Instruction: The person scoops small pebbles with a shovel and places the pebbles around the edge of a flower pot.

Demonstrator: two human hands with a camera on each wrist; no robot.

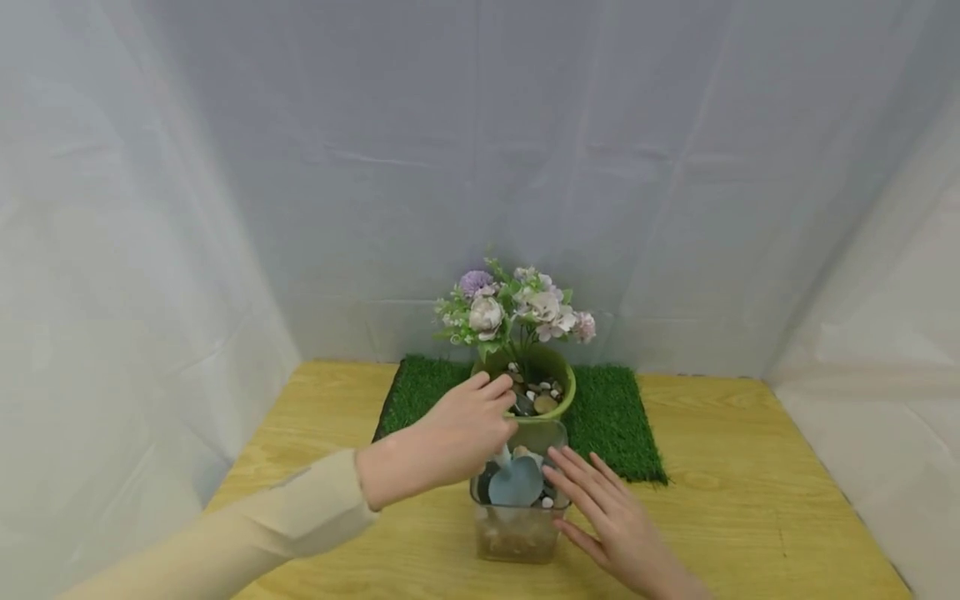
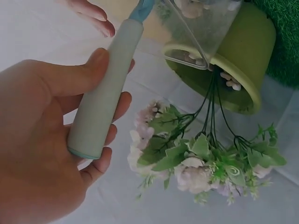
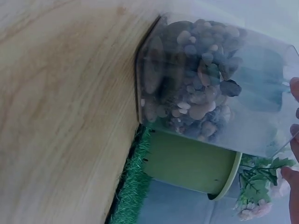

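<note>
Pebbles (image 1: 542,398) partly cover the flowerpot (image 1: 558,367); left hand (image 1: 450,437) grips a scoop (image 1: 516,482) in the jar (image 1: 517,533) before it, right hand (image 1: 615,521) spread alongside.

- A green grass mat (image 1: 615,417) lies at the back of the wooden surface (image 1: 750,500).
- A white cloth backdrop (image 1: 480,167) hangs behind and beside the mat.

Wood table (image 1: 750,500) w/ green turf mat (image 1: 615,417) at back, clear pebble container (image 1: 517,533) in front.
</note>
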